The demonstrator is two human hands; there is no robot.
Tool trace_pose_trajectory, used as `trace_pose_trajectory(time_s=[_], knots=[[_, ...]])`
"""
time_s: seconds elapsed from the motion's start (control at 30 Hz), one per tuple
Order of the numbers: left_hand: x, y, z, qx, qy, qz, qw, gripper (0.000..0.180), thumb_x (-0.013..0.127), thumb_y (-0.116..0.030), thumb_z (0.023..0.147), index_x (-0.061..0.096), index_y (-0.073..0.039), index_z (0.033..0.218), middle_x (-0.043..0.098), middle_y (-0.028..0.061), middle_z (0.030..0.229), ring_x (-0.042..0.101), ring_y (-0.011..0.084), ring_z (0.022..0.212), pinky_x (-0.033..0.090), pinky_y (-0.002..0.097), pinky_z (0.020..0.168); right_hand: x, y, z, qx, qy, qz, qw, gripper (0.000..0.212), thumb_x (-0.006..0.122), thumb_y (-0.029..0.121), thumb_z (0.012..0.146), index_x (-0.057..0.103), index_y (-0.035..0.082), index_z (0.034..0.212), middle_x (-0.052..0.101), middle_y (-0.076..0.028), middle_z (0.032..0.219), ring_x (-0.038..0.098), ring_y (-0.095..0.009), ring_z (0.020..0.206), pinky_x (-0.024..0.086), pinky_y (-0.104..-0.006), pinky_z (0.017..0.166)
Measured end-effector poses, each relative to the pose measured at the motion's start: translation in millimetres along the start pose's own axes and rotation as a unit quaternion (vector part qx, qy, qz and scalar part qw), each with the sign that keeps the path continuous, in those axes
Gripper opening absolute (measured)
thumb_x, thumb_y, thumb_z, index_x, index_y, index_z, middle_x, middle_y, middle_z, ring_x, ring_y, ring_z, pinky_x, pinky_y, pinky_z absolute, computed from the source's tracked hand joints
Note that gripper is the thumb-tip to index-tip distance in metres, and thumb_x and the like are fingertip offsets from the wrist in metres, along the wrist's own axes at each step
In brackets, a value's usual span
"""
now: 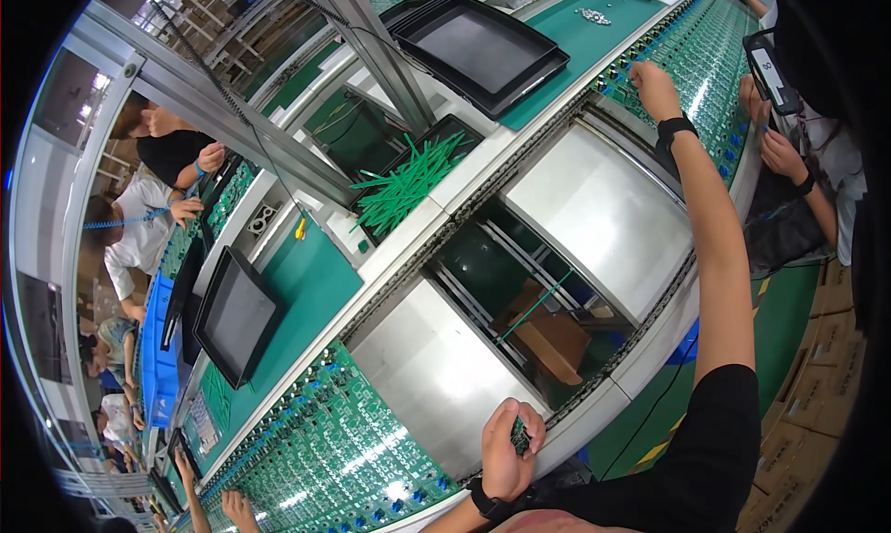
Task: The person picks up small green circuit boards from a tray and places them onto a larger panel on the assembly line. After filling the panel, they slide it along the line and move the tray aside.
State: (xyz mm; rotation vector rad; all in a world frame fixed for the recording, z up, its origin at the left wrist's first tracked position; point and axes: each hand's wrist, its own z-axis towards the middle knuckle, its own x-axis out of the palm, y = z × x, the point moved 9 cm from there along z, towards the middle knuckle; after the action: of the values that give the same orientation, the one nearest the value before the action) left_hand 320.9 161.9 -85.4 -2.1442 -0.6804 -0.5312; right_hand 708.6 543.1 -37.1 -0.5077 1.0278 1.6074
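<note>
My left hand [502,454] is curled in front of the steel plate, near the lower rail. Some small dark parts [522,435] show between its fingers, too small to name. With its arm stretched far to the upper right, my right hand [656,93] is closed, fingertips down at the edge of a green circuit board panel [710,78]. What the fingertips hold, if anything, is hidden. Blue and dark components stand in rows along that panel. A second populated circuit board panel [343,440] lies on the line at the lower left.
A chain conveyor with steel plates [603,208] runs diagonally, a cardboard box [552,343] below its gap. Green strips [408,185] fill a tray beyond the rail; black trays [483,50] sit on the green bench. Co-workers' hands [784,152] are at the right and lower left.
</note>
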Motion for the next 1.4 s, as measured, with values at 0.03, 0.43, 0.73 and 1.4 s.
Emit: trace_pose_trajectory(time_s=[0.03,0.43,0.73,1.4], knots=[[-0.1,0.1,0.1,0.001,0.001,-0.001,1.0,0.029,0.04,-0.024,0.095,0.041,-0.006,0.072,0.042,0.0041,0.063,0.037,0.0125,0.051,0.026,0.0238,0.046,0.6,1.6,0.5,0.0,0.0,0.0,1.0,0.012,0.049,0.0,0.075,0.057,0.005,0.082,0.058,-0.015,0.082,0.057,-0.034,0.078,0.045,-0.0407,0.067],[1.0,1.7,3.2,-0.004,0.006,-0.01,1.0,0.027,0.04,-0.024,0.095,0.042,-0.006,0.074,0.041,0.0039,0.064,0.037,0.0121,0.052,0.026,0.0233,0.045,20.5,11.3,18.7,-0.053,0.052,-0.098,0.992,0.012,0.05,0.003,0.075,0.059,0.006,0.083,0.059,-0.016,0.089,0.058,-0.035,0.085,0.047,-0.0431,0.072],[-0.4,8.2,10.0,-0.024,0.017,-0.055,0.998,0.025,0.041,-0.024,0.094,0.044,-0.007,0.077,0.041,0.0029,0.065,0.036,0.0117,0.054,0.026,0.0234,0.047,-37.8,101.3,-25.5,-0.101,-0.089,-0.018,0.991,0.018,0.061,0.017,0.076,0.06,0.007,0.091,0.063,-0.011,0.089,0.06,-0.03,0.085,0.049,-0.0402,0.068],[-27.6,18.7,12.8,-0.055,-0.006,-0.125,0.991,0.03,0.034,-0.025,0.096,0.045,-0.006,0.075,0.044,0.0035,0.064,0.037,0.0141,0.054,0.028,0.0247,0.05,-117.2,348.8,-306.5,-0.615,0.168,0.409,0.653,0.019,0.057,0.023,0.081,0.05,0.009,0.072,0.047,0.0,0.068,0.05,-0.014,0.064,0.041,-0.0253,0.055]])
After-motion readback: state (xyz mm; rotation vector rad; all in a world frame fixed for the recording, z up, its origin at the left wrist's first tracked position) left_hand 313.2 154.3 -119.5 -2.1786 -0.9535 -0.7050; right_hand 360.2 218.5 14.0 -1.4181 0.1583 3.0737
